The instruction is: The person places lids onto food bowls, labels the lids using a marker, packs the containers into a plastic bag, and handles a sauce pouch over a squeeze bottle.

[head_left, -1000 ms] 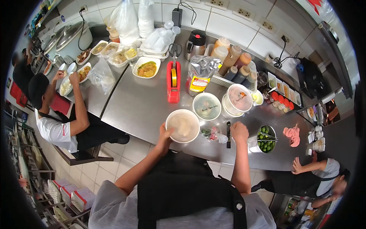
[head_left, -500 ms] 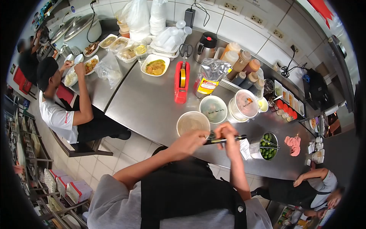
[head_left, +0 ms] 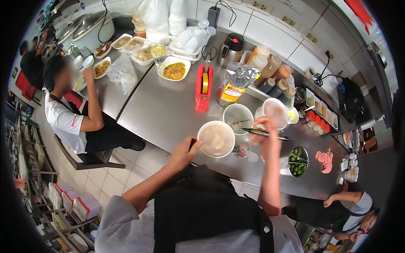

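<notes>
My right hand grips a slim black marker with gold-coloured marks, its tip pointing left above the lidded tubs. In my left hand a small black cap is pinched between thumb and fingers, beside a round plastic tub with a cloudy lid. Behind that stands a second tub with handwriting on its lid. Partly behind my right fingers is a stack of white tubs. A small clear bag with red bits lies between my hands.
A red tape dispenser holding scissors, a silver pouch and sauce bottles stand farther back. At right are a container of green limes and a pink cloth. One person sits at left; another is at lower right.
My hands have come apart: the left went left with the black cap, the right went up and right with the marker. The small bag between them now shows.
</notes>
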The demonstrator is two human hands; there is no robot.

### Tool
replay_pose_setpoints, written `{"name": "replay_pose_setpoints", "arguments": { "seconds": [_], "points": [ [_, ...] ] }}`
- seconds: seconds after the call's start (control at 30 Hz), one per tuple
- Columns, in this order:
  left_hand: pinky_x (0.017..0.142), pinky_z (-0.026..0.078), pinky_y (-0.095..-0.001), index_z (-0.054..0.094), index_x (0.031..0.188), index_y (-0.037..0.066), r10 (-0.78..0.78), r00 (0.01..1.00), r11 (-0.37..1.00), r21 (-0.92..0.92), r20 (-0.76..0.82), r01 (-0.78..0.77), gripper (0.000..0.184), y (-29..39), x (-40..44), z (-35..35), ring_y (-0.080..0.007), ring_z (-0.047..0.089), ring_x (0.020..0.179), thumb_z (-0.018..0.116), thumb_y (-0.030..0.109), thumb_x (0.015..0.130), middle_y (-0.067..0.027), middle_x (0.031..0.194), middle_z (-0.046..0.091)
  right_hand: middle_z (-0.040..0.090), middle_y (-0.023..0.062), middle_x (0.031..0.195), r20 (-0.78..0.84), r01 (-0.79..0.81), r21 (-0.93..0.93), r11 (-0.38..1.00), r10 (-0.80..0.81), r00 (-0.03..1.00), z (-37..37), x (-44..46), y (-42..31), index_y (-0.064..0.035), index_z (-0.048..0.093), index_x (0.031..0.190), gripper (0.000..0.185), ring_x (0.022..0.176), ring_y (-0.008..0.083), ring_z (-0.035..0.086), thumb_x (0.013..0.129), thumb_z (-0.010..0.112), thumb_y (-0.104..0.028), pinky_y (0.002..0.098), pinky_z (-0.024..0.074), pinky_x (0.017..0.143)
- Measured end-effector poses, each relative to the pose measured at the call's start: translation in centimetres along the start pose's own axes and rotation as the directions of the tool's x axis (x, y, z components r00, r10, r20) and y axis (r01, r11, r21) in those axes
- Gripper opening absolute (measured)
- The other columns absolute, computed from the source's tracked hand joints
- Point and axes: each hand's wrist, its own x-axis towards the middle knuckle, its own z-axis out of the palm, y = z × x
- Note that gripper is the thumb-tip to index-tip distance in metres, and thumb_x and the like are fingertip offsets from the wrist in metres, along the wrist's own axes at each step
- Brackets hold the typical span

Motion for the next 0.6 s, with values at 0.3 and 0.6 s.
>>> {"name": "replay_pose_setpoints", "arguments": {
  "seconds": [0.3,0.6],
  "points": [
    [0.059,0.044,-0.0339,0.050,0.086,0.003,-0.060,0.975,0.997,-0.067,-0.215,0.046,0.030,-6.6,2.6,2.7,-0.0179,0.052,0.062,0.070,0.025,0.086,-0.0087,0.067,0.055,0.052,-0.0014,0.068,0.136,-0.163,-0.113,0.980,0.178,0.975,6.5,0.8,10.9,-0.0068,0.052,0.077,0.022,0.062,0.0069,0.050,0.093,0.064,-0.015,0.0250,0.0397,0.051],
    [0.057,0.042,-0.0300,0.048,0.082,0.005,0.011,0.972,0.998,-0.057,-0.235,-0.025,0.025,-6.1,2.6,2.7,-0.0117,0.049,0.062,0.067,0.020,0.088,-0.0024,0.066,0.052,0.043,-0.0025,0.059,0.146,0.187,-0.219,0.958,-0.157,0.977,6.4,1.2,12.2,-0.0064,0.043,0.065,0.036,0.055,0.0061,0.037,0.093,0.063,-0.017,0.0270,0.0298,0.050]
  ]
}}
